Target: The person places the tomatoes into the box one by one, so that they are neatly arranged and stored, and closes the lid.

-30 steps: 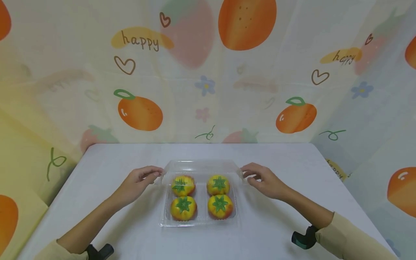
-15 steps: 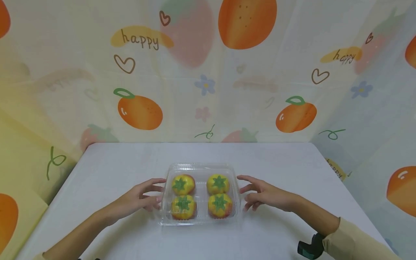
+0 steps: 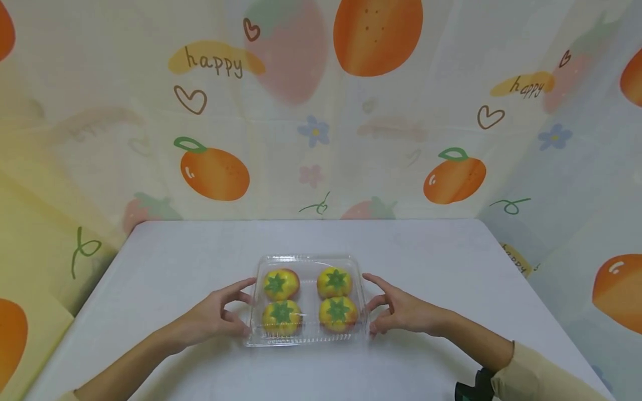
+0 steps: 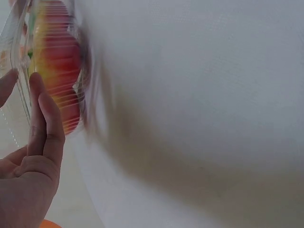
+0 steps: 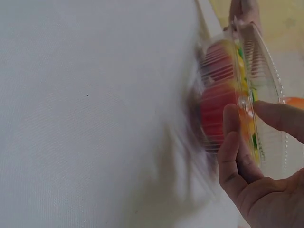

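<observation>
A clear plastic clamshell box [image 3: 309, 337] lies on the table with its lid down over several round yellow-and-red, fruit-shaped pieces [image 3: 282, 317], each topped by a green star of leaves. My left hand [image 3: 210, 318] is at the box's left side, fingers and thumb spread along it. In the left wrist view, fingertips [image 4: 37, 85] stand on both sides of the rim. At the opposite side, my right hand [image 3: 408, 312] pinches the rim near a round snap [image 5: 243, 101], its thumb and fingers on either side. Whether the lid is fully snapped cannot be seen.
The white table [image 3: 190, 245] spreads around the box. Behind it hangs a fruit-printed cloth [image 3: 281, 167], with more cloth at both sides. A dark wrist device [image 3: 473, 385] sits by the right sleeve [image 3: 541, 370].
The lid has come down toward me over the fruit-shaped pieces. Both hands have moved from the far corners nearer to me, along the box's sides, and now bear on its rim.
</observation>
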A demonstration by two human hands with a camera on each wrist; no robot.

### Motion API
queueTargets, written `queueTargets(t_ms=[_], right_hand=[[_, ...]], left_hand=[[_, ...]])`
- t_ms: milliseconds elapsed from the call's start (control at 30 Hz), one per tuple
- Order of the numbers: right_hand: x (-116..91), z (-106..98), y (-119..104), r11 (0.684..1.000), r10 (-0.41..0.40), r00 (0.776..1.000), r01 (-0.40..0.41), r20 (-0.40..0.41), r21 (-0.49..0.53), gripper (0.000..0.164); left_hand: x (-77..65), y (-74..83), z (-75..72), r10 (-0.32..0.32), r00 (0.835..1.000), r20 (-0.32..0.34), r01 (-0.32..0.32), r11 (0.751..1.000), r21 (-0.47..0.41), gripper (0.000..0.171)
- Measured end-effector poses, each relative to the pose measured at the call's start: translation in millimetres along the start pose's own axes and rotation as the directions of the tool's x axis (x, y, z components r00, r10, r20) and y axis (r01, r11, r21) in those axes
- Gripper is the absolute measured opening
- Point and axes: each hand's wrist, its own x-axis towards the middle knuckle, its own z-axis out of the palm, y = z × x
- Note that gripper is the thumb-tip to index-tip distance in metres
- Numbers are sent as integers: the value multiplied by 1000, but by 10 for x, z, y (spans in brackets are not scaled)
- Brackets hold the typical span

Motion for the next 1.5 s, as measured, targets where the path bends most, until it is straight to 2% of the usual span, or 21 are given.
queueTargets(t_ms=[433, 700, 900, 1067, 1500], right_hand=[[63, 77, -33, 999, -37, 998, 37, -52, 1, 106], [79, 76, -36, 1000, -22, 999, 23, -49, 12, 106], [96, 91, -41, 999, -36, 999, 36, -40, 1, 106], [100, 90, -37, 999, -45, 998, 45, -32, -9, 106], [118, 66, -23, 999, -35, 999, 33, -38, -38, 106]], left_hand=[[34, 19, 54, 14, 1000, 15, -14, 999, 31, 101], [33, 15, 82, 12, 999, 30, -13, 1000, 12, 101], [38, -3, 96, 38, 999, 36, -40, 999, 31, 103], [41, -15, 107, 37, 999, 33, -38, 999, 22, 102], [42, -27, 121, 66, 997, 33, -68, 994, 85, 102]])
